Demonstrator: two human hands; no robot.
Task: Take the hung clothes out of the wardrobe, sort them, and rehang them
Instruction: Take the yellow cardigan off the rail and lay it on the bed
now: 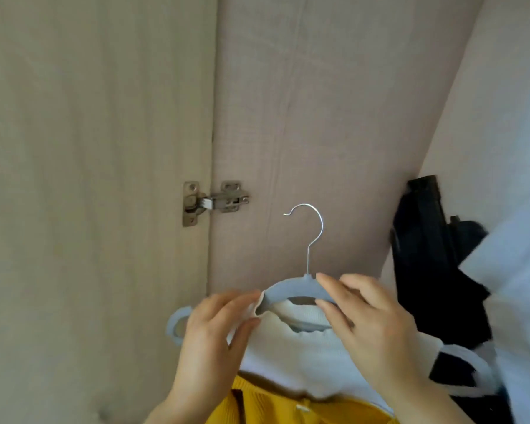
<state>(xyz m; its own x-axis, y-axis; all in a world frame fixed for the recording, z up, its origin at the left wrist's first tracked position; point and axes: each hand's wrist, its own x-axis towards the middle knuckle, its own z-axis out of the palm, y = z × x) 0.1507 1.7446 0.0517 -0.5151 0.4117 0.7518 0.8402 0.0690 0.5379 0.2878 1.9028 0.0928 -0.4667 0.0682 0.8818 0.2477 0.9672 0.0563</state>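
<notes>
A pale blue hanger [294, 290] with a metal hook [311, 228] is held up in front of the wardrobe's inner wall. A white knit top [291, 359] is partly on it. My left hand [214, 328] pinches the top's collar at the hanger's left shoulder. My right hand [371, 319] grips the hanger's right shoulder just beside the hook. The hanger's left end [178, 325] sticks out bare past my left hand. A mustard yellow garment [288, 405] lies below the white top.
The open wardrobe door [89, 179] stands at left with a metal hinge [211, 201]. Dark clothes [435, 264] and a light garment [514, 240] hang at right. Another pale hanger end [471, 365] shows beside them.
</notes>
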